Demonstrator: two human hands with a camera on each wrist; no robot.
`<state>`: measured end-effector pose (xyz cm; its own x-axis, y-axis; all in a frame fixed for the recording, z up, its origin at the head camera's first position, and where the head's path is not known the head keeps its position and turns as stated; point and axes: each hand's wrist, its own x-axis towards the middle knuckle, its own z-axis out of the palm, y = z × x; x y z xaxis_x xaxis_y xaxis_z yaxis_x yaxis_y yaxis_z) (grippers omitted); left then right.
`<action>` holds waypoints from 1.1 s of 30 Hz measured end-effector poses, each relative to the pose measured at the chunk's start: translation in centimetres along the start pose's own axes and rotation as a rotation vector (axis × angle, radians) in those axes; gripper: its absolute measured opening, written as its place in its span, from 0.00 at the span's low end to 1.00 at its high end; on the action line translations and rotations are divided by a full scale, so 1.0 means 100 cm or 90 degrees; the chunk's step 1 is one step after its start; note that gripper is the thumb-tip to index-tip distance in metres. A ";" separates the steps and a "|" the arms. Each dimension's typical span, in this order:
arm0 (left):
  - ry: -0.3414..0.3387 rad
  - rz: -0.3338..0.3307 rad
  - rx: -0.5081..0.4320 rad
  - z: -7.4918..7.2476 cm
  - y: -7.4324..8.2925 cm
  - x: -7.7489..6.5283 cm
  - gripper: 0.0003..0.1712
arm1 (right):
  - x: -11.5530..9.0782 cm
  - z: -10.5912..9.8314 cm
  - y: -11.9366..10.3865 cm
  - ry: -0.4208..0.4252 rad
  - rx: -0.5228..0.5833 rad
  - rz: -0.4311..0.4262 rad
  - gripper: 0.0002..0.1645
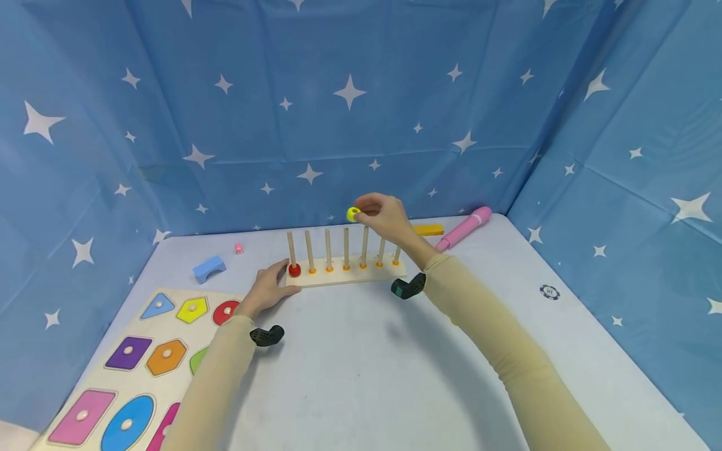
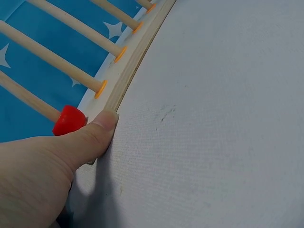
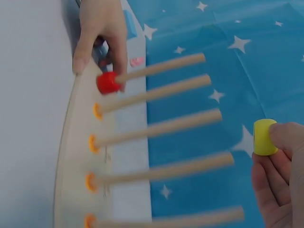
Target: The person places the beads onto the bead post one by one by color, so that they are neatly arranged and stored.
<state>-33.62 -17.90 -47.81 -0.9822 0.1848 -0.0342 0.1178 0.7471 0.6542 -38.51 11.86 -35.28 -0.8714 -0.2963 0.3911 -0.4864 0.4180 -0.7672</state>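
Observation:
A wooden peg board (image 1: 350,274) with several upright pegs stands toward the back of the table. On its leftmost peg sits a red bead (image 1: 294,270), down at the base; the other pegs show orange rings at their feet. My left hand (image 1: 267,290) grips the board's left end, the thumb (image 2: 97,133) along the front edge. Above the middle pegs, my right hand (image 1: 385,217) pinches a yellow bead (image 3: 265,137) between thumb and fingers. The bead is clear of the peg tops, its hole showing in the head view.
A shape puzzle board (image 1: 135,319) lies at the left. Behind it are a blue arch block (image 1: 209,269) and a small pink piece (image 1: 239,248). A yellow block (image 1: 429,230) and a pink toy microphone (image 1: 465,228) lie back right; a poker chip (image 1: 549,292) lies further right.

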 end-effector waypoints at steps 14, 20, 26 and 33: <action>0.001 0.007 0.001 0.002 0.001 -0.002 0.48 | 0.018 0.073 -0.018 -0.102 -0.031 -0.033 0.17; 0.002 -0.002 0.008 0.001 0.002 -0.001 0.48 | 0.023 0.079 -0.022 -0.115 -0.059 -0.048 0.16; -0.001 0.005 0.009 0.000 0.002 0.002 0.49 | 0.027 0.079 -0.022 -0.131 -0.071 -0.059 0.14; -0.009 0.008 0.006 -0.001 0.003 0.000 0.49 | 0.026 0.074 -0.021 -0.119 -0.029 -0.051 0.14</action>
<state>-33.66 -17.75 -47.52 -0.9785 0.2030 -0.0372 0.1311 0.7504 0.6478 -39.27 3.92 -36.46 -0.8048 -0.4826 0.3454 -0.5599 0.4245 -0.7116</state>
